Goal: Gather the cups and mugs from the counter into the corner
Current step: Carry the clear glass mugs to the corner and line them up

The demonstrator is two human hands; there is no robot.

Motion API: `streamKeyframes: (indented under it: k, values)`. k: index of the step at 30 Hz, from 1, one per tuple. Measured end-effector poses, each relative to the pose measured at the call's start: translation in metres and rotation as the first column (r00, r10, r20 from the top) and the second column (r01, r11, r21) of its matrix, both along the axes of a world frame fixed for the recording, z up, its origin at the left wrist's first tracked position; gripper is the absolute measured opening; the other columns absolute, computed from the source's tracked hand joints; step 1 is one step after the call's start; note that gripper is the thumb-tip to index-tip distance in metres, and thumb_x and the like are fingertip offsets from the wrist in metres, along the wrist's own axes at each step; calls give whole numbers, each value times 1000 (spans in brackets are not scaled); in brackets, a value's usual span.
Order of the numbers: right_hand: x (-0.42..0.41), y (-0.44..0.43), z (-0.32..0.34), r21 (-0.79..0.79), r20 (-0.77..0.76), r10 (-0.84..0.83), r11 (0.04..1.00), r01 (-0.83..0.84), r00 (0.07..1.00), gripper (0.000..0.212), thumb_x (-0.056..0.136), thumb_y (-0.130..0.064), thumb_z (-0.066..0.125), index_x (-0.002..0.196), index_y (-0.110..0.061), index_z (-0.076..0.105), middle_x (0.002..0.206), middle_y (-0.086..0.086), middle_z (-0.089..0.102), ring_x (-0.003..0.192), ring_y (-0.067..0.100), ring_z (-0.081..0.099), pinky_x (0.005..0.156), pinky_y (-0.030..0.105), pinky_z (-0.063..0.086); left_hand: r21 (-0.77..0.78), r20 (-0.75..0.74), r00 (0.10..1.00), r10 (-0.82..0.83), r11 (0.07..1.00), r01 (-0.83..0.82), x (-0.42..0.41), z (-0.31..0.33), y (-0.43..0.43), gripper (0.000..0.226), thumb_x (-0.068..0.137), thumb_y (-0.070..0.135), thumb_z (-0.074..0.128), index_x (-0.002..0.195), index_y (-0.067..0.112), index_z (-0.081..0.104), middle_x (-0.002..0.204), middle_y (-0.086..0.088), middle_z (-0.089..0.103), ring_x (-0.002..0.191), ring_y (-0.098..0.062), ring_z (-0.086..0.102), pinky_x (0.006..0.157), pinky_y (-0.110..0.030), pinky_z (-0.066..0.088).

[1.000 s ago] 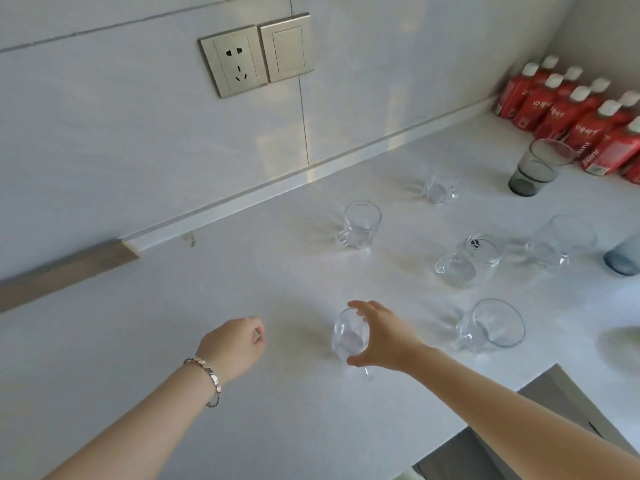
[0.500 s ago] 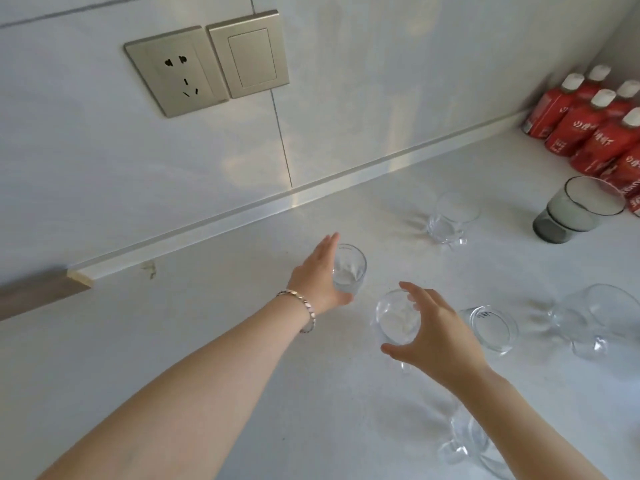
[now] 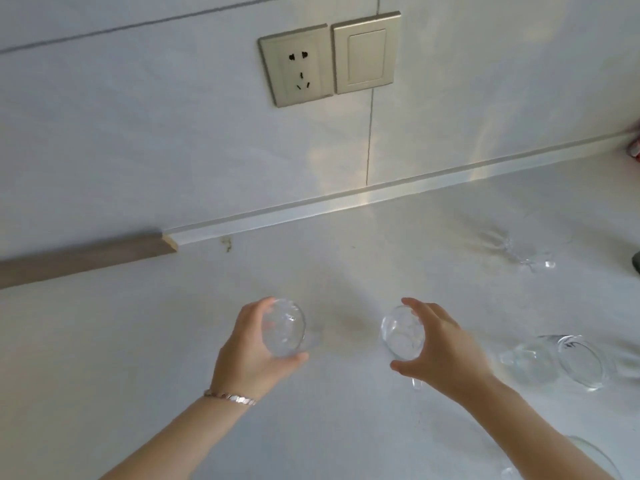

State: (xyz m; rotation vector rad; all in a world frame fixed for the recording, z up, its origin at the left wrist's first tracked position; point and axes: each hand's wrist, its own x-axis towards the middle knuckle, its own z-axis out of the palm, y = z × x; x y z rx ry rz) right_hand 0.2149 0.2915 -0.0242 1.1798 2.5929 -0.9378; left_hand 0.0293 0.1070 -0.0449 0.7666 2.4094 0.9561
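Observation:
My left hand (image 3: 251, 355) grips a small clear glass cup (image 3: 284, 328) above the white counter (image 3: 104, 358), left of centre. To the right of it, my right hand (image 3: 440, 348) holds a second clear glass mug (image 3: 401, 332), whose handle pokes out below the palm. A larger clear glass mug (image 3: 561, 363) stands on the counter right of my right hand. Near the wall at the right stands another small glass cup (image 3: 530, 252), blurred. A further glass rim (image 3: 599, 455) shows at the bottom right, partly behind my right forearm.
A socket (image 3: 294, 65) and a switch plate (image 3: 365, 51) sit on the wall above the counter. A white trim strip (image 3: 346, 200) runs along the wall's base. Something red (image 3: 635, 148) and something dark (image 3: 636, 261) peek in at the right edge.
My left hand has closed on the small cup and lifted it. Both hands have carried their glasses leftward along the counter, and the view has swung left, away from the red bottles.

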Motion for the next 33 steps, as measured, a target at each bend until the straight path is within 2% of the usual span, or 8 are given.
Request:
streamKeyframes:
  k: [6, 10, 15, 17, 20, 24, 28, 33]
  values:
    - [-86, -79, 15, 15, -41, 245, 969, -245, 969, 94, 65, -40, 79, 142, -34, 26, 139, -13, 40, 120, 12, 51, 89, 24, 45, -49, -111, 955, 275, 958, -282, -55, 26, -160, 74, 32, 54, 68, 100, 52, 42, 105, 23, 48, 92, -3, 59, 73, -29, 51]
    - [-148, -151, 19, 9, -76, 368, 930, -368, 927, 93, 64, -39, 79, 142, -34, 27, 138, -14, 40, 120, 10, 51, 88, 23, 45, -68, -173, 900, 401, 907, -417, -100, 35, -244, 83, 29, 57, 65, 108, 42, 44, 108, 14, 47, 90, -14, 60, 81, -36, 53]
    - [-223, -245, 14, -31, -104, 395, 916, -400, 913, 95, 60, -40, 81, 140, -34, 30, 134, -13, 45, 115, 9, 53, 91, 23, 47, -31, -188, 861, 472, 874, -486, -178, 34, -332, 87, 27, 57, 64, 110, 40, 47, 108, 14, 45, 88, -14, 58, 80, -32, 49]
    - [-250, -280, 10, -52, -111, 369, 925, -376, 923, 95, 59, -38, 82, 140, -33, 32, 132, -13, 46, 114, 9, 53, 91, 23, 47, -47, -179, 866, 467, 875, -482, -216, 28, -360, 90, 32, 52, 73, 117, 33, 50, 110, 14, 44, 90, -13, 57, 81, -30, 47]
    - [-288, -325, 1, -85, -131, 319, 940, -332, 939, 95, 58, -37, 83, 139, -32, 33, 125, -16, 47, 114, 8, 53, 94, 24, 48, -58, -147, 856, 495, 860, -507, -280, 12, -392, 84, 46, 34, 87, 121, 25, 51, 115, 9, 48, 97, -16, 57, 83, -29, 47]
    - [-335, -370, -8, -80, -120, 321, 940, -332, 939, 96, 60, -38, 83, 140, -34, 31, 130, -16, 46, 114, 7, 53, 93, 23, 48, 9, -126, 834, 537, 841, -541, -358, 0, -412, 75, 54, 19, 87, 120, 18, 53, 119, -1, 52, 111, -25, 55, 87, -29, 43]
    - [-378, -394, -9, -78, -81, 346, 933, -352, 935, 97, 59, -40, 82, 141, -35, 30, 133, -16, 45, 115, 6, 53, 94, 22, 47, -70, -181, 846, 502, 851, -520, -426, -3, -417, 77, 58, 20, 84, 127, 15, 48, 131, -7, 50, 118, -26, 52, 95, -33, 44]
    - [-419, -412, -15, -59, -56, 354, 932, -357, 933, 96, 60, -41, 82, 140, -35, 30, 134, -15, 46, 113, 7, 53, 93, 22, 47, -48, -170, 836, 522, 843, -536, -480, -10, -416, 64, 57, 18, 86, 112, 7, 55, 118, -14, 58, 110, -30, 54, 88, -32, 44]
